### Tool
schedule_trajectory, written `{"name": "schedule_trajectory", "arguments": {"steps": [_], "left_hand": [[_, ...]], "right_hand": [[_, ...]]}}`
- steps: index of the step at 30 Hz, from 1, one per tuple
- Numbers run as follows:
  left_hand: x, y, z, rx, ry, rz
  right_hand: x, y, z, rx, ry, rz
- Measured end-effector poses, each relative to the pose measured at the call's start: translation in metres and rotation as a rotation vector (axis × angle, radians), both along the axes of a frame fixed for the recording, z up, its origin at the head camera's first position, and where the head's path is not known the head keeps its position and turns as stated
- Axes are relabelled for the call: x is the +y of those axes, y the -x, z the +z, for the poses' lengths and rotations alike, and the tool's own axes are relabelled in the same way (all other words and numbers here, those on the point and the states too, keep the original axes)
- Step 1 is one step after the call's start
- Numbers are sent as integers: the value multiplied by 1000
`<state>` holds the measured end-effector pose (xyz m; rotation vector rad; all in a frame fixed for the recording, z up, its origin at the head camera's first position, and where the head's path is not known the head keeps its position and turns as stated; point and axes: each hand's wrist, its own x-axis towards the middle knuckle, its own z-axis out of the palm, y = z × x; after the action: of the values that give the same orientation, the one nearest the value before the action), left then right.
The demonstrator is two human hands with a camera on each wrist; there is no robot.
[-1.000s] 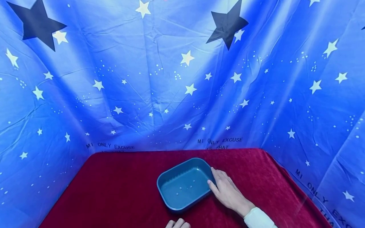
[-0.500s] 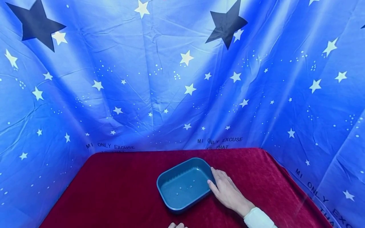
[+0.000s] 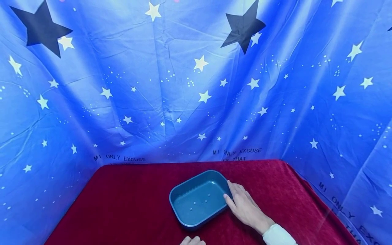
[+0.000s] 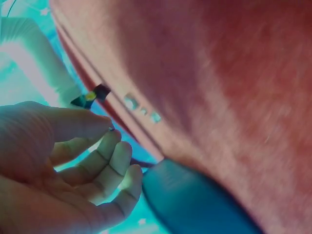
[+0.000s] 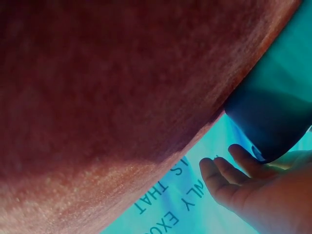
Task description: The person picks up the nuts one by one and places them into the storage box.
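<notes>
A dark teal rectangular tray (image 3: 199, 214) with rounded corners stands on the red cloth in the head view. Several tiny ring-like pieces (image 3: 194, 203) lie on its floor. My right hand (image 3: 246, 209) grips the tray's right end, thumb over the rim and fingers along the outside. At the bottom edge of the head view only the knuckles of my left hand (image 3: 192, 241) show. In the left wrist view its thumb and forefinger pinch a tiny shiny piece (image 4: 111, 129), too small to identify. Small glassy pieces (image 4: 130, 101) lie on the cloth close by.
The red velvet cloth (image 3: 122, 204) covers the table. Blue star-printed curtains (image 3: 171, 102) hang behind it and on both sides. A small dark and yellow object (image 4: 90, 96) shows beyond my left hand in the left wrist view.
My left hand sank toward the bottom edge of the head view, then rose slightly. The right hand and the tray stay in place.
</notes>
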<state>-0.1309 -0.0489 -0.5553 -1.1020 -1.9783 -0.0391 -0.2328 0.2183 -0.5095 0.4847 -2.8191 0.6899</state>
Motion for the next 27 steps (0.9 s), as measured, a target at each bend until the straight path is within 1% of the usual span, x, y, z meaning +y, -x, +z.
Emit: {"name": "schedule_trajectory", "arguments": {"steps": [1,2,3,5,8,9,10,12,13,15,16,18,20,22,25,27], "left_hand": [[0,0,7,-9,-30,-18],[-1,1,16,-22,-33,-40],[-3,1,24,-48,-28,-63],[-7,2,40,-112,-6,-89],[-14,4,61,-207,116,-68],[-15,5,67,-254,139,-60],[-17,7,71,-282,160,-41],[-19,11,80,-297,189,-9],[-20,14,84,-312,192,-3],[-23,20,90,-328,184,2],[-23,23,92,-305,173,11],[-26,32,96,-284,148,28],[-28,43,97,-280,118,55],[-30,56,98,-267,92,96],[-33,74,97,-320,72,124],[-35,85,95,-358,69,126]], "right_hand": [[1,0,0,1,-1,-2],[1,0,-1,4,-3,-4],[1,0,-1,6,-4,-5],[1,0,-1,7,-5,-7],[1,0,-1,15,-6,-6],[0,0,-1,16,-4,-5],[0,0,-1,19,-3,-4],[0,0,-1,25,-2,-3],[0,0,-1,27,-1,-3],[0,0,-1,29,-1,0],[0,0,-1,30,-1,0],[0,0,-2,27,-3,-2],[0,0,-2,25,-7,-5],[0,0,-2,20,-12,-5],[1,0,-1,10,-13,0],[2,0,0,10,-12,7]]}}
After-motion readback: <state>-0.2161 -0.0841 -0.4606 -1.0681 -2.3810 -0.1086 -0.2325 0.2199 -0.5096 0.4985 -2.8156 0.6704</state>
